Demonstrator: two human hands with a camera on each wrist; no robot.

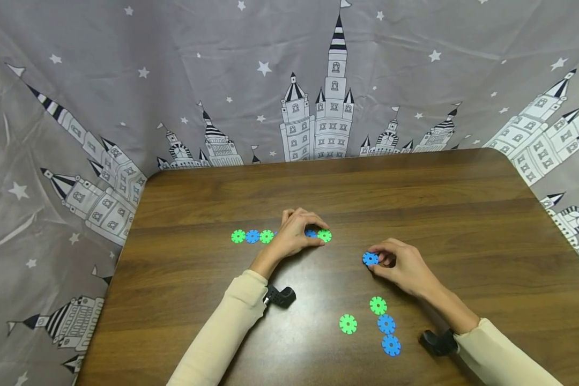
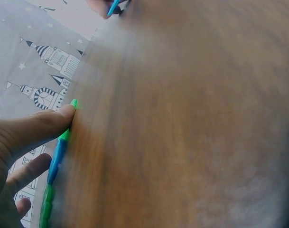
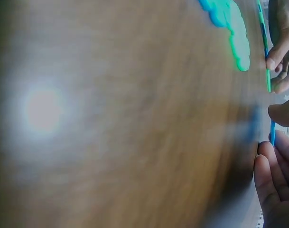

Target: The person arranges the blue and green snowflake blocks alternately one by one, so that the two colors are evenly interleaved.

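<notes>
A row of notched plastic discs, alternating green and blue, runs across the middle of the table; its left end is a green disc [image 1: 238, 236]. My left hand [image 1: 296, 233] reaches over the row and covers part of it. Its thumb and index finger pinch the green end disc [image 1: 324, 236] at the row's right. To the right and nearer me, my right hand [image 1: 401, 264] holds a blue disc [image 1: 370, 258] by its edge between thumb and fingers. In the right wrist view that blue disc [image 3: 273, 133] appears edge-on, apart from the row.
Toward the front of the wooden table [image 1: 198, 327] lie loose discs: a green one [image 1: 348, 324] alone, then a green [image 1: 378, 305], a blue [image 1: 386, 324] and another blue [image 1: 391, 345] close together. A grey castle-print curtain [image 1: 198, 80] hangs behind the table.
</notes>
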